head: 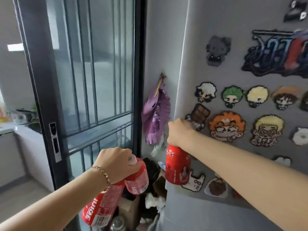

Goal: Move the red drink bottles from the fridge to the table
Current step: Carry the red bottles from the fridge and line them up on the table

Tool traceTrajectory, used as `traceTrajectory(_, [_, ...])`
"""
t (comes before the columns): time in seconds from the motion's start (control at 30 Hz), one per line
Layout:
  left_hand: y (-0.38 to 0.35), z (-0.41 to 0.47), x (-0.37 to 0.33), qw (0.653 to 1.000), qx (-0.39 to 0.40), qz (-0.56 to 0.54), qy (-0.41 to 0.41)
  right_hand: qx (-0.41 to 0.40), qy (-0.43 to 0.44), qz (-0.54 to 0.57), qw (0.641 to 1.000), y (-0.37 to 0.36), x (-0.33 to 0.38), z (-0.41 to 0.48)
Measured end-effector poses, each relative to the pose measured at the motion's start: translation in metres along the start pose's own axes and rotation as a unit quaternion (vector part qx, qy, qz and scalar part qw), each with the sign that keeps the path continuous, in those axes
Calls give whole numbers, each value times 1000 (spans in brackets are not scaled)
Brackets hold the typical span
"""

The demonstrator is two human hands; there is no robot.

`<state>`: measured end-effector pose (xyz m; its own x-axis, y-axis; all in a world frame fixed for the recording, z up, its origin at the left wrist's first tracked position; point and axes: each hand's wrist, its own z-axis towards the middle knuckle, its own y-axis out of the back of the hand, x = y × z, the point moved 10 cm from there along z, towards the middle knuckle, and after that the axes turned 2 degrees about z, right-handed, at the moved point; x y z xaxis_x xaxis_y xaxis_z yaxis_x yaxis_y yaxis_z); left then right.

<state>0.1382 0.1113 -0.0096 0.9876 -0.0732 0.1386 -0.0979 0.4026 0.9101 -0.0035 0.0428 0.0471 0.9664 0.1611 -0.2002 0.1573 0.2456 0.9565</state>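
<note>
Left hand (pixel 115 164) gripping two red bottles (pixel 100 209), right hand (pixel 179 132) gripping a third bottle (pixel 177 165), grey fridge door (pixel 233 17) (magnet-covered), glass door (pixel 100 64)

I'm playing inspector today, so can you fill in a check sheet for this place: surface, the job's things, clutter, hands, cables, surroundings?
Surface: no table in view; a counter shows past the glass door.
Job's things: three red bottles, the juice bottle and a second bottle on the left, a third bottle on the right.
Clutter: rubbish pile down below the bottles; purple fan on the wall.
Hands: left hand grips two bottles by their necks; right hand grips one by its top.
Cables: nothing seen.
Surroundings: glass door with bars; fridge door covered in magnets.
</note>
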Motion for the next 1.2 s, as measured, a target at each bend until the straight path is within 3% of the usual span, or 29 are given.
traceTrajectory(0.37, [-57, 135, 16, 999, 18, -8, 25, 22, -65, -42, 997, -45, -44, 159])
traceTrajectory(0.63, [-91, 188, 24, 999, 33, -25, -23, 50, -53, -3, 997, -61, -36, 176])
traceTrajectory(0.87, [-110, 177, 36, 997, 73, -26, -8, 28, 54, 46, 997, -84, 11, 164])
traceTrajectory(1.03, [-114, 117, 52, 992, 100, 11, 81, -2, 180, 92, 979, -89, 63, 143])
traceTrajectory(1.2, [-89, 20, 59, 968, 99, 59, 223, -49, 339, 134, 930, -74, 120, 79])
